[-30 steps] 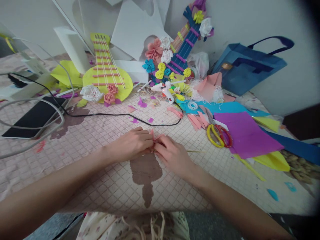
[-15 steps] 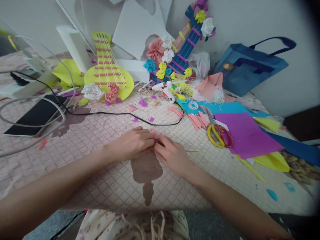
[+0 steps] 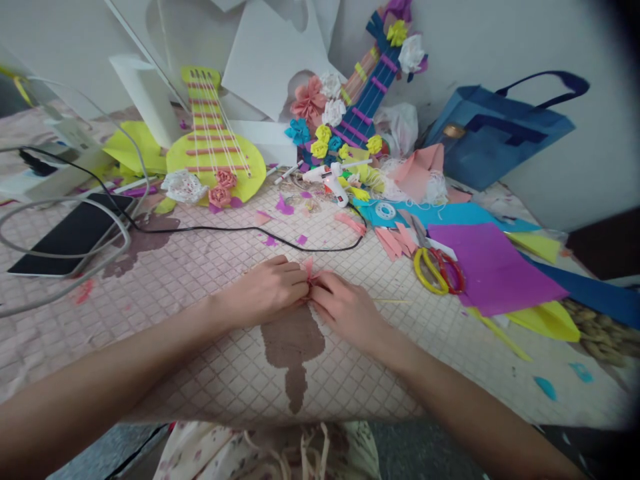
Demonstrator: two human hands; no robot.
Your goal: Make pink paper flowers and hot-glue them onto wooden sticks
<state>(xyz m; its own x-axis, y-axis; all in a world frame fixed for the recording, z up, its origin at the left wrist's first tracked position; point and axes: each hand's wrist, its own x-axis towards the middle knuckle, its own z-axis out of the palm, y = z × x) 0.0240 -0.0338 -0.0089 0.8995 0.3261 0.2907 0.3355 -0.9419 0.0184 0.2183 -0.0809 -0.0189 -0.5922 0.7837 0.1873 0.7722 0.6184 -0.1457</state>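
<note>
Between my two hands is a small piece of pink crepe paper (image 3: 309,267), its top edge sticking up and the rest hidden by fingers. My left hand (image 3: 274,288) is closed, fingertips pinching the paper from the left. From the right, my right hand (image 3: 346,305) pinches the same piece with thumb and fingers. Both hands rest low over the tablecloth (image 3: 215,373), just above a dark worn patch (image 3: 295,343). A thin yellowish stick (image 3: 394,301) lies right of my right hand. Cut pink paper strips (image 3: 393,243) lie beyond it.
Scissors (image 3: 433,270) overlap a purple sheet (image 3: 493,270) at right. A glue gun (image 3: 333,181) lies behind, its black cord (image 3: 225,229) crossing the table. A yellow paper guitar (image 3: 215,157) and a blue one (image 3: 367,100) lean at the back. A phone-like tablet (image 3: 70,233) lies left.
The view has shifted very slightly. Both hands keep hold of the pink paper in nearly the same place, with only slight finger movement.
</note>
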